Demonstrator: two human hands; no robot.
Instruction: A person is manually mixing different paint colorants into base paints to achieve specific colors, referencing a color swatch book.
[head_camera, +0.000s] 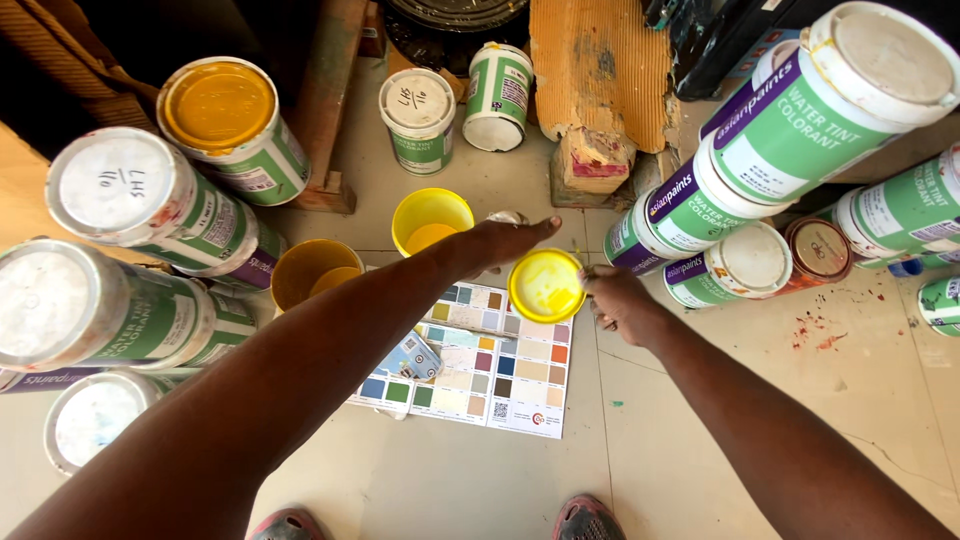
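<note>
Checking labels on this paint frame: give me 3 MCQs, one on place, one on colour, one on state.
1. Where does the colour chart lie?
A. On the floor between the arms
B. On top of a can
C. Against the brick

2. What colour is the lid in the right hand?
A. White
B. Yellow
C. Red

3. What state is the small yellow tub by the left hand in?
A. Sealed
B. Tipped over
C. Open and upright

Answers:
1. A: the chart lies flat on the floor tiles, under the lid and the left forearm.
2. B: the round lid is yellow all over, pinched at its right edge by the right hand.
3. C: the rim faces up and yellow paint shows inside, with no lid on it.
</note>
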